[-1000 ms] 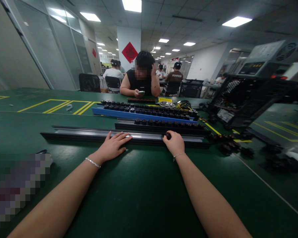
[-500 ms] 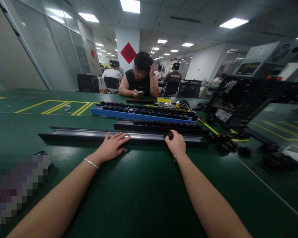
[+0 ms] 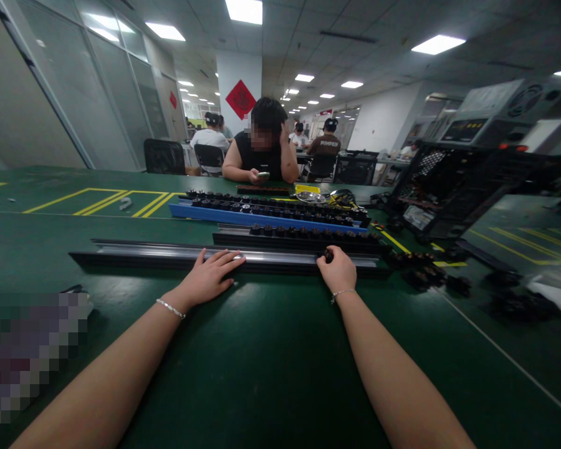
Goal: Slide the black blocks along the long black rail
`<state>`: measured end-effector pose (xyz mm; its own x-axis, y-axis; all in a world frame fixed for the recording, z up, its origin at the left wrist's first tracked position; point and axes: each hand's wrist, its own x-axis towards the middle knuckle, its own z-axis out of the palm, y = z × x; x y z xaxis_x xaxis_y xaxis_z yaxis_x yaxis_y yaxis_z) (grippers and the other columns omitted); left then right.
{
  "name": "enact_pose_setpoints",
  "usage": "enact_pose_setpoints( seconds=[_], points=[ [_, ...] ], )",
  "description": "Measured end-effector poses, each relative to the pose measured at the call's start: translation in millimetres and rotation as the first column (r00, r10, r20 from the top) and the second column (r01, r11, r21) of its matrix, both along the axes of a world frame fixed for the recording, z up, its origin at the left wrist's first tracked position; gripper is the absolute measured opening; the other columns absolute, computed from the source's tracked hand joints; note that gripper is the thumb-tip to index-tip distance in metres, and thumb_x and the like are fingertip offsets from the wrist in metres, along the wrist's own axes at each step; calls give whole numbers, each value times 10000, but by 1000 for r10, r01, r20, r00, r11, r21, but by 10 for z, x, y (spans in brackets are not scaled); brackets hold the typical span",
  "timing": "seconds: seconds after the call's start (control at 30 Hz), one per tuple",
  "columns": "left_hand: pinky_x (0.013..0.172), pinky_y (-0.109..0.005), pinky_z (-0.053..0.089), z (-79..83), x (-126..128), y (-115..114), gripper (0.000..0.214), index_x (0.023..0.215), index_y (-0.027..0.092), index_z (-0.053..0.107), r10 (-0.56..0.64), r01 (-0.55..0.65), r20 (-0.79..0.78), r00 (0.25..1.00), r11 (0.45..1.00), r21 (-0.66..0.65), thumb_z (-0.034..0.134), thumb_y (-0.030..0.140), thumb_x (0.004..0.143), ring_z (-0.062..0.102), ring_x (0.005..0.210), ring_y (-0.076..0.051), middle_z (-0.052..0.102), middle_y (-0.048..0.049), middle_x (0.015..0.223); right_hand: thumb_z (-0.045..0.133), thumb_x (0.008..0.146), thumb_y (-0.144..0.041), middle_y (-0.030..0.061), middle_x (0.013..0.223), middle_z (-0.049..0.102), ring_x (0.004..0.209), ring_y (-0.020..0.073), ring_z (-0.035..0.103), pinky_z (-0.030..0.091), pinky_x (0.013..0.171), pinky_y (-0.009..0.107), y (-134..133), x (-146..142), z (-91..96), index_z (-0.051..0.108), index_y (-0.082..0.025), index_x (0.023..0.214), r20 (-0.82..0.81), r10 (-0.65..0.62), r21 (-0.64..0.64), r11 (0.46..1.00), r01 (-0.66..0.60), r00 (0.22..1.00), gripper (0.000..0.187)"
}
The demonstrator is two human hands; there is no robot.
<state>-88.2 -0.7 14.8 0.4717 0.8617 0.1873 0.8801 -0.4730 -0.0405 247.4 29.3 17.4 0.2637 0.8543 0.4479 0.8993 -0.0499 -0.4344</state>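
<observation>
Overhead light panels illuminate an open-plan office in which a green bench (image 3: pixel 243 374), marked with yellow tape, fills the foreground. Across it sits a co-worker (image 3: pixel 268 159) holding a phone (image 3: pixel 263 176). Nearest the wearer, a long black channel with a bright metal inner face (image 3: pixel 280 257) lies lengthwise from left to right on the bench. The left hand (image 3: pixel 212 274) rests flat on this channel left of its middle, fingers spread and extended, gripping nothing. The right hand (image 3: pixel 339 268), well apart from the left, pinches a small black part (image 3: pixel 328 254) between thumb and fingers at the right portion of the channel; whether the part is seated inside cannot be told. Behind lies a shorter black channel (image 3: pixel 224 238) carrying a row of similar black pieces, followed by a blue channel (image 3: pixel 262 217) with further rows around it. Loose black pieces (image 3: pixel 423 274) are heaped just beyond the near channel's right end. For good handling, keep light, even pressure under the left palm so that the channel does not slide. Hold the part squarely, align it with the channel's length, and avoid twisting it against the walls, which could cause jamming.
</observation>
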Motion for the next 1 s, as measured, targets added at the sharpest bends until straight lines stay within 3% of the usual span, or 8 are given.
enact_pose_setpoints(
  seconds=[0.33, 1.0],
  points=[
    [1084, -616, 78, 8, 6, -7, 604, 1420, 409, 208, 2, -2, -9, 1000, 1000, 8, 442, 371, 865, 290, 1355, -267, 311, 28, 1491, 511, 750, -392, 107, 967, 640, 956, 262, 544, 325, 888, 388, -2, 1, -7, 576, -170, 1039, 46, -52, 44, 998, 50, 998, 371],
    [1072, -638, 71, 2, 3, -3, 608, 1419, 412, 202, 2, -2, -9, 1000, 1000, -2, 447, 370, 864, 297, 1349, -265, 317, 26, 1489, 497, 745, -384, 129, 961, 619, 969, 276, 526, 277, 932, 441, 1, 23, -3, 560, -161, 923, 12, -131, -8, 991, 131, 991, 292]
  ],
)
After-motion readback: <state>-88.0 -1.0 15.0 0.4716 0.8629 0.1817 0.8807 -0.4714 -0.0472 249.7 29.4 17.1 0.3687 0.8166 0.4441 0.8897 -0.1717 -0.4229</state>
